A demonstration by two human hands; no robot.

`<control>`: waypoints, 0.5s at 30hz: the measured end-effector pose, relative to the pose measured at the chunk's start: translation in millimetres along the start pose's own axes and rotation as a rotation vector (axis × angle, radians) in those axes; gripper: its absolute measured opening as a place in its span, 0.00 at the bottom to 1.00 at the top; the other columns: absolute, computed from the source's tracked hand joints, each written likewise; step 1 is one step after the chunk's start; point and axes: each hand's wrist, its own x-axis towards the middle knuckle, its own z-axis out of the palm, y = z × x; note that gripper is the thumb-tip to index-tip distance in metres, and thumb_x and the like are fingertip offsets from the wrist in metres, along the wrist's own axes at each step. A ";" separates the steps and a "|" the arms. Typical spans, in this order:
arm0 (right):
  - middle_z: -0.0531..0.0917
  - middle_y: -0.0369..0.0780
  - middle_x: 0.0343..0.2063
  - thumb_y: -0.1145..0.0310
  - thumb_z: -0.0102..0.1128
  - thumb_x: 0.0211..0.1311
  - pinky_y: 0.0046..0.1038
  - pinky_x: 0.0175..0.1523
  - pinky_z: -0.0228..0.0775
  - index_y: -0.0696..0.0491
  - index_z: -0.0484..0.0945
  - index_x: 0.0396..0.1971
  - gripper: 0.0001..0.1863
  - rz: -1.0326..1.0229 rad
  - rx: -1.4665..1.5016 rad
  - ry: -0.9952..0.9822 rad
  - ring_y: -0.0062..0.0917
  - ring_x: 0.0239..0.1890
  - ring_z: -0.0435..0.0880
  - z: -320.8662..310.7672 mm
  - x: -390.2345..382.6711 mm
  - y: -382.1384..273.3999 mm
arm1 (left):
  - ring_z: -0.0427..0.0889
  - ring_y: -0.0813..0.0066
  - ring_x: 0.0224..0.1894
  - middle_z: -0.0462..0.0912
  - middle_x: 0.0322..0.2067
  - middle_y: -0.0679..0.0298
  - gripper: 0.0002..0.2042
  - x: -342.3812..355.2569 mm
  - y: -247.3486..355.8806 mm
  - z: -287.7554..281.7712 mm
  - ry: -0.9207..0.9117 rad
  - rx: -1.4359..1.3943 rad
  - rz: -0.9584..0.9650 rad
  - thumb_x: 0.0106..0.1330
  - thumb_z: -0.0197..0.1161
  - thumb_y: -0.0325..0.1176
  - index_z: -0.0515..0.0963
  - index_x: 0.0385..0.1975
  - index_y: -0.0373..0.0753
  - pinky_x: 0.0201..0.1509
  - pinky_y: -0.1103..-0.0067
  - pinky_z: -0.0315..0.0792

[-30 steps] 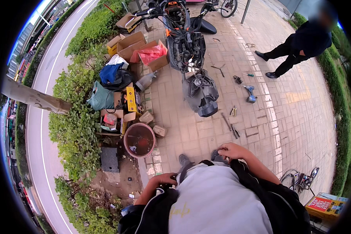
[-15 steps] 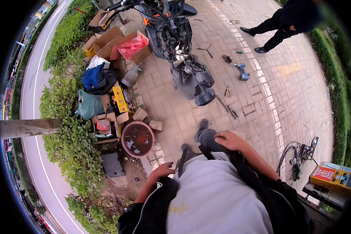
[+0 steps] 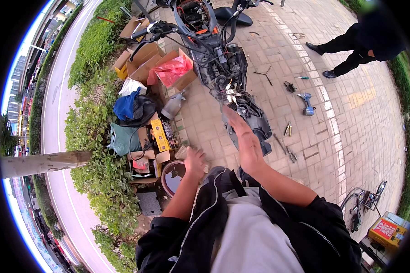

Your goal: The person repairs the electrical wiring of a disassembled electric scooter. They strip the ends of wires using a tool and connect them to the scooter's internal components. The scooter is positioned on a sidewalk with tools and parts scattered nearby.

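My right hand [image 3: 245, 139] is raised with outstretched fingers, in front of the dark front end of a partly dismantled motorcycle [image 3: 256, 119]; whether it touches it I cannot tell. My left hand [image 3: 195, 161] hovers lower left, above the rim area of a reddish bucket [image 3: 167, 180], with fingers apart and nothing held. Right of the motorcycle lie a blue cordless drill [image 3: 307, 103], yellow-handled pliers [image 3: 287, 130], a green-handled screwdriver [image 3: 301, 78], a small dark part [image 3: 289, 87] and metal tools [image 3: 290, 154].
A person [image 3: 369, 41] in dark clothing stands back right. Cardboard boxes [image 3: 182, 80], bags [image 3: 124, 139], a plastic jug [image 3: 171, 106] and a yellow box [image 3: 159, 133] line the left, beside shrubs and a tree trunk [image 3: 45, 164]. A yellow machine [image 3: 385, 228] and cables sit lower right.
Both my hands have risen from beside my body and reached forward, the right one now over the motorcycle's near end. The view has shifted, showing more of the motorcycle.
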 end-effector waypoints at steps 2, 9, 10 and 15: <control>0.69 0.48 0.59 0.60 0.44 0.65 0.37 0.66 0.53 0.59 0.65 0.59 0.26 -0.191 -0.503 -0.240 0.45 0.62 0.65 -3.3 -7.6 68.1 | 0.71 0.61 0.58 0.71 0.56 0.52 0.24 -4.8 5.8 52.1 -0.684 -0.016 0.160 0.74 0.37 0.46 0.64 0.60 0.35 0.58 0.68 0.67; 0.82 0.48 0.37 0.61 0.58 0.61 0.30 0.43 0.74 0.60 0.77 0.44 0.18 0.447 -0.755 0.138 0.35 0.37 0.83 -109.5 76.4 152.4 | 0.81 0.71 0.39 0.82 0.35 0.57 0.15 -5.4 138.7 70.8 -0.624 0.196 0.323 0.70 0.53 0.37 0.74 0.47 0.31 0.46 0.76 0.75; 0.83 0.46 0.33 0.62 0.57 0.62 0.29 0.43 0.73 0.60 0.77 0.43 0.17 0.493 -0.683 0.236 0.32 0.36 0.84 -112.9 98.3 154.6 | 0.80 0.73 0.38 0.82 0.34 0.57 0.14 8.3 153.4 74.5 -0.546 0.332 0.398 0.70 0.54 0.35 0.75 0.45 0.31 0.44 0.77 0.74; 0.82 0.37 0.27 0.65 0.57 0.62 0.22 0.36 0.71 0.62 0.78 0.39 0.14 0.603 -0.352 0.508 0.18 0.29 0.78 -134.0 191.6 164.1 | 0.80 0.74 0.38 0.81 0.36 0.58 0.15 52.8 235.5 169.4 -0.617 0.819 1.117 0.61 0.63 0.31 0.75 0.44 0.29 0.44 0.78 0.72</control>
